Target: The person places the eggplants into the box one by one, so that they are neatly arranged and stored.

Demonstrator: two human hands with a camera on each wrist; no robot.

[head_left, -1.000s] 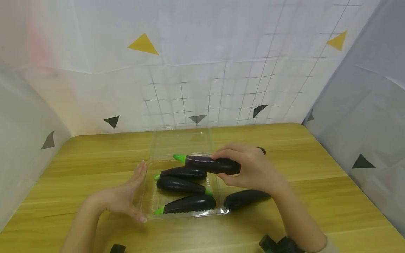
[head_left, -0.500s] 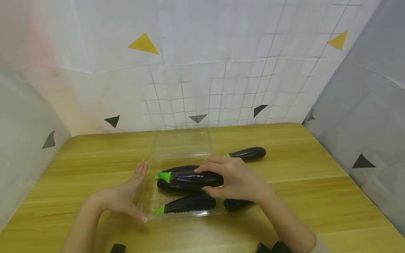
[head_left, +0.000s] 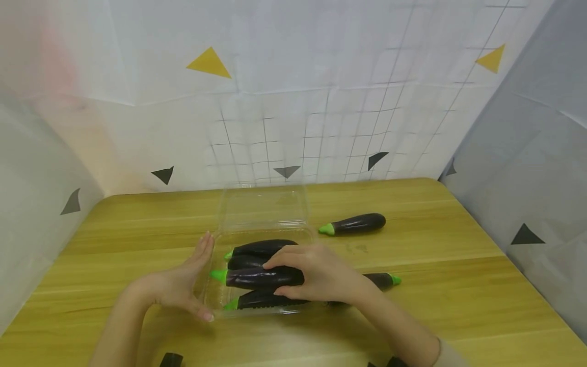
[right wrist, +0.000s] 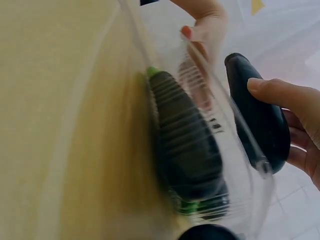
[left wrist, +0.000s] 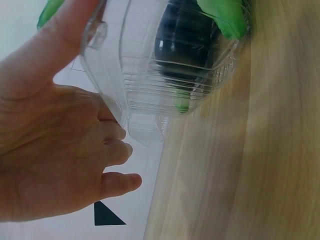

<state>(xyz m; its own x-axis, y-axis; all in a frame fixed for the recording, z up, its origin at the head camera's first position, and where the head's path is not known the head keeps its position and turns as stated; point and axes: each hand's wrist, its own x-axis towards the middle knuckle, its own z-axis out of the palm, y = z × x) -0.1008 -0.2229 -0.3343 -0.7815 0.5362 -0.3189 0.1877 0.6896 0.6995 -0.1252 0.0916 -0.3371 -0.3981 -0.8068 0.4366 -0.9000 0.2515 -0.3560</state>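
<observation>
My right hand (head_left: 321, 272) pinches a dark eggplant (head_left: 257, 279) between thumb and fingers, its green stem pointing left. It is over a clear plastic clamshell box (head_left: 261, 312), overlapping the eggplants inside. Three others lie in the box: one at the back (head_left: 268, 246), one in the middle (head_left: 240, 262) partly hidden, and one at the front (head_left: 263, 299). In the right wrist view the held eggplant (right wrist: 257, 115) shows above the box's rim. My left hand (head_left: 179, 290) is spread at the box's left side, with its thumb along the rim in the left wrist view.
The box's clear lid (head_left: 263, 206) lies folded back behind it. To the right on the wooden table (head_left: 458, 306) are two loose eggplants, one farther back (head_left: 359, 223) and one nearer (head_left: 381, 280), partly behind my right arm. White sheeting (head_left: 275, 66) encloses the table.
My right hand has carried its eggplant left and toward me, from above the box's back right to over the middle and front eggplants. My left hand has stayed at the box's side.
</observation>
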